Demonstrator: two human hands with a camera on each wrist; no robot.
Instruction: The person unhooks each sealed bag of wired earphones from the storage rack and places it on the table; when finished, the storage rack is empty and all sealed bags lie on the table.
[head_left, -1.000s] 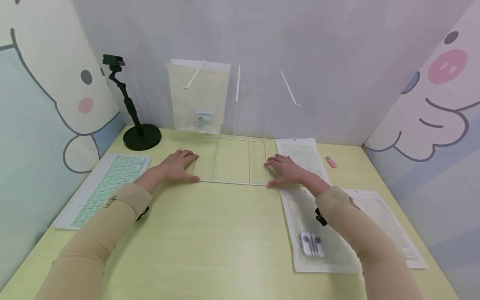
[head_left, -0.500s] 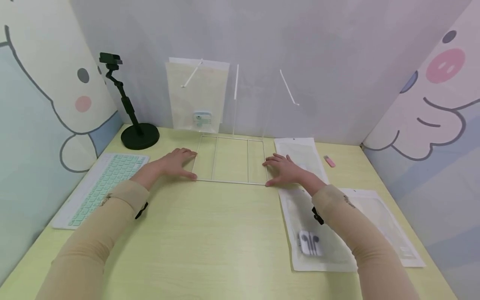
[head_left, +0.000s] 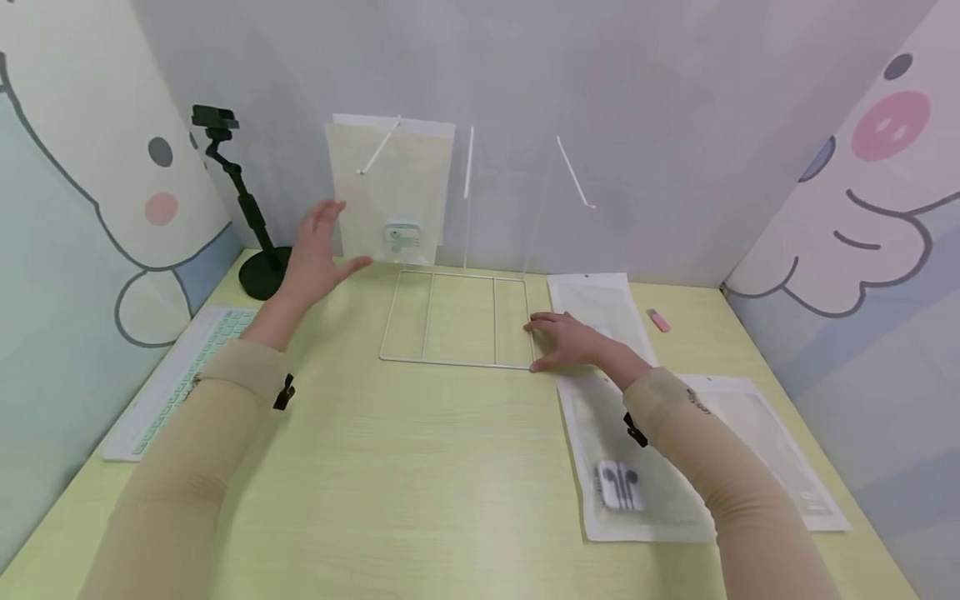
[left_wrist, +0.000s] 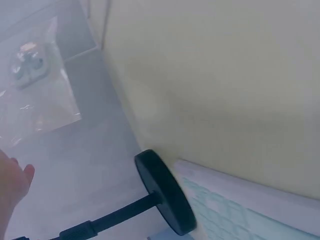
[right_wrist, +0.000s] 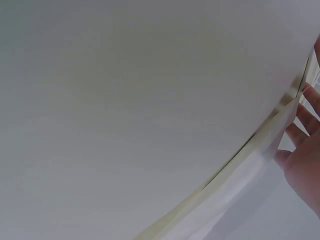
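A white wire display rack (head_left: 457,364) stands against the back wall, its base frame flat on the table. From its left hook hangs a pale packaging bag (head_left: 390,167) holding an earphone case (head_left: 402,237), also seen in the left wrist view as a clear plastic bag (left_wrist: 47,107). My left hand (head_left: 309,258) is raised beside the bag's lower left edge, fingers and thumb spread, holding nothing. At the base's right side, my right hand (head_left: 564,342) rests with fingers relaxed along the bar and thumb at the front corner. In the right wrist view, fingers (right_wrist: 295,135) show beside a pale sheet.
White packaging bags (head_left: 600,433) lie on the right, one with a boxed earphone set (head_left: 620,486). A pink stick (head_left: 658,321) lies behind them. On the left are a white keyboard (head_left: 180,383) with mint keys and a black phone stand (head_left: 251,212).
My left hand has left the rack base's left side and risen up and back toward the hanging bag. The right hand stays at the base's right side.
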